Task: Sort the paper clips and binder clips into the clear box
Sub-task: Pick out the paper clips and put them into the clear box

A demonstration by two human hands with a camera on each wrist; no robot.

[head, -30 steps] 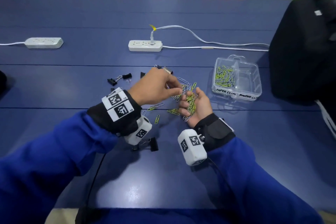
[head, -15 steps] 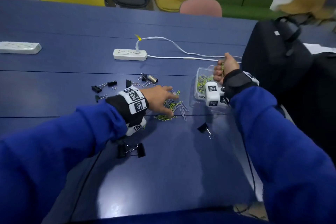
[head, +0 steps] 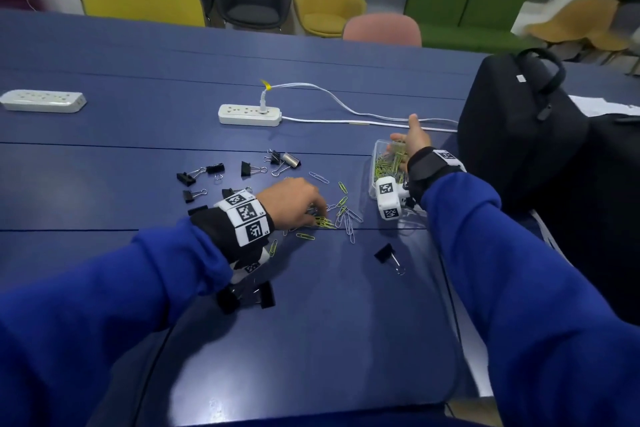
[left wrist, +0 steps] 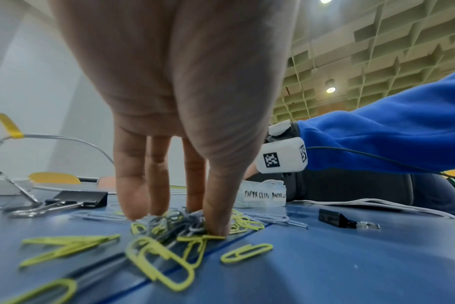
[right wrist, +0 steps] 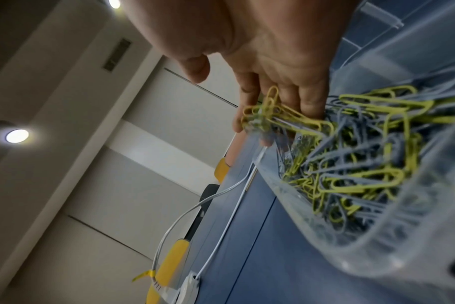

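- Right hand (head: 414, 142): one second ago it lay palm-up near the person, cupping a heap of yellow and grey wire paper clips. It now sits over the left compartment of the clear plastic two-compartment box (head: 374, 180), fingers spread and relaxed, with a small bunch of released clips (right wrist: 268, 115) sliding off the fingertips onto the pile already inside.
- Left hand (head: 294, 204): it was feeding clips into the right palm; it now presses down on the loose clip pile on the blue tabletop (head: 346, 340). The fingertips (left wrist: 216, 228) touch the clips with near-straight fingers, nothing lifted.
- Box labels: handwritten "PAPER CLIPS" faces the person on the left compartment; the second label is partly hidden.
- Remaining paper clips (head: 341, 215): scattered just left of the box.
- Black metal binder clips (head: 250, 169): spread across the tabletop further left, one (head: 388, 255) nearer the person; none visible in the box.
- Assessment: one handful is delivered; the paper-clip stage appears well advanced, and the binder-clip stage looks not yet begun.
- Risk: interlocked clips may drag neighbours off the box rim.
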